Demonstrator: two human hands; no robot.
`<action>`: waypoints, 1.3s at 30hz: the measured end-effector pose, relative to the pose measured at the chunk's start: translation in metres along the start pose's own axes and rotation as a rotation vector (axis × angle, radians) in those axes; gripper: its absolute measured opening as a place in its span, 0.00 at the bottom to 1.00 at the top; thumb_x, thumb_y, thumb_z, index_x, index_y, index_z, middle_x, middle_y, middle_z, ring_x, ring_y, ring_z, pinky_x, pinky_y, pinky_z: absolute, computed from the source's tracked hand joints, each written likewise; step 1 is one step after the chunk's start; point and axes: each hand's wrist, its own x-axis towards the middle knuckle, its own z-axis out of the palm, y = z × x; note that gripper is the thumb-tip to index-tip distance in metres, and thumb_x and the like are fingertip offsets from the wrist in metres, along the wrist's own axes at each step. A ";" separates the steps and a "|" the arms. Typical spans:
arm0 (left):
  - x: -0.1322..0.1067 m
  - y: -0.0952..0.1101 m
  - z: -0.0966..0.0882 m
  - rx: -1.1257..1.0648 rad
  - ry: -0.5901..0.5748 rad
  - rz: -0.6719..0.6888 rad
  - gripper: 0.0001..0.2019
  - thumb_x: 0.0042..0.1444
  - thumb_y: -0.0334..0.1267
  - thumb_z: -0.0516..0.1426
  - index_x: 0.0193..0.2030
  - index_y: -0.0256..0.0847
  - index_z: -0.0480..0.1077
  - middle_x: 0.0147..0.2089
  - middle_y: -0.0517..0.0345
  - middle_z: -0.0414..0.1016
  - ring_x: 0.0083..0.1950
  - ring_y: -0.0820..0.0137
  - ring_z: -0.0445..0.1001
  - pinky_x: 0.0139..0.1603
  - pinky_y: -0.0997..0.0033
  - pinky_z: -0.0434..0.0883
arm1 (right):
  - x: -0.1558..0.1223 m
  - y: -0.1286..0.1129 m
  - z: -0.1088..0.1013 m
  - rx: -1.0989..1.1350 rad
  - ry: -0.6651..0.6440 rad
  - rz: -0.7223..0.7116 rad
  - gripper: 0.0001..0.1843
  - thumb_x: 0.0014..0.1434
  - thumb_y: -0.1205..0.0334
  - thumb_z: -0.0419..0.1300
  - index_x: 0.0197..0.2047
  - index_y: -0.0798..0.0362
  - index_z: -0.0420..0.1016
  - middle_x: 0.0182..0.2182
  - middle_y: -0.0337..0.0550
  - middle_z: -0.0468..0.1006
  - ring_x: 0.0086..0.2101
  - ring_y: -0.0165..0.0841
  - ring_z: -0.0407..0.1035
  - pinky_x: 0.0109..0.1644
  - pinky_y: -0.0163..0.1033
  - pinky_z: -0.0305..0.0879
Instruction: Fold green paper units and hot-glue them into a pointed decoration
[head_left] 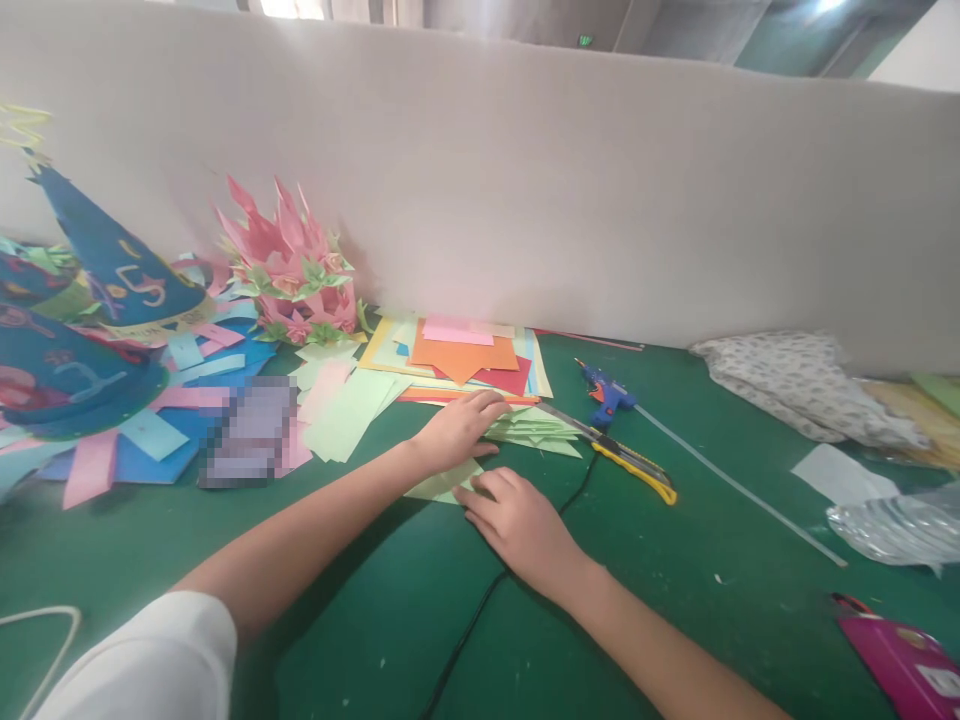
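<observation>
A square patch (247,430) among the paper strips is blurred beyond reading. The pale green sheet (439,487) lies mostly under the left hand (457,430) and right hand (517,520), so its shape cannot be told. The black cable (450,662) slips beneath the right hand and leaves by the bottom edge. The left edge cuts the blue cones (67,380), and the lower right corner cuts the magenta box (896,665).

White short sleeve (161,645) (bare forearms)
</observation>
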 end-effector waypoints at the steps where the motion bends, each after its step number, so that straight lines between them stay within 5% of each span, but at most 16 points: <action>1: 0.005 -0.003 0.004 0.012 -0.016 -0.004 0.28 0.52 0.37 0.61 0.58 0.38 0.58 0.58 0.45 0.64 0.59 0.59 0.64 0.55 0.60 0.66 | 0.000 -0.001 0.000 -0.005 -0.001 0.004 0.14 0.61 0.65 0.55 0.50 0.51 0.72 0.35 0.45 0.74 0.37 0.36 0.65 0.38 0.39 0.64; 8: 0.016 -0.006 0.011 0.295 -0.217 0.023 0.14 0.62 0.35 0.49 0.53 0.37 0.61 0.49 0.47 0.70 0.44 0.64 0.73 0.34 0.72 0.70 | 0.001 -0.002 0.001 -0.063 0.005 0.029 0.13 0.61 0.68 0.56 0.49 0.52 0.73 0.34 0.45 0.73 0.36 0.35 0.66 0.36 0.38 0.63; 14: 0.018 -0.013 0.017 0.377 -0.214 0.132 0.11 0.62 0.27 0.44 0.48 0.33 0.62 0.43 0.46 0.71 0.37 0.68 0.72 0.32 0.74 0.69 | -0.002 0.009 -0.003 -0.146 -0.015 0.124 0.13 0.60 0.67 0.56 0.48 0.53 0.73 0.32 0.44 0.71 0.33 0.35 0.64 0.32 0.38 0.61; 19: 0.024 -0.014 0.011 0.417 -0.263 0.086 0.11 0.59 0.26 0.46 0.47 0.34 0.63 0.36 0.51 0.72 0.31 0.69 0.72 0.29 0.74 0.68 | -0.003 0.020 -0.002 -0.237 -0.020 0.195 0.15 0.59 0.66 0.57 0.50 0.55 0.72 0.32 0.46 0.71 0.33 0.37 0.65 0.34 0.40 0.63; 31: 0.017 -0.010 0.015 0.195 -0.094 0.053 0.13 0.61 0.28 0.45 0.45 0.36 0.68 0.41 0.50 0.73 0.41 0.67 0.72 0.40 0.70 0.70 | 0.004 0.046 0.018 -0.341 0.112 0.240 0.13 0.61 0.72 0.49 0.47 0.63 0.70 0.43 0.60 0.74 0.45 0.45 0.67 0.47 0.48 0.66; 39: 0.004 0.010 0.018 0.146 0.010 -0.047 0.12 0.63 0.34 0.45 0.42 0.37 0.69 0.47 0.48 0.68 0.47 0.64 0.67 0.49 0.62 0.67 | 0.007 0.032 -0.003 -0.058 0.209 0.084 0.14 0.60 0.74 0.47 0.39 0.55 0.73 0.33 0.47 0.75 0.36 0.36 0.68 0.41 0.41 0.65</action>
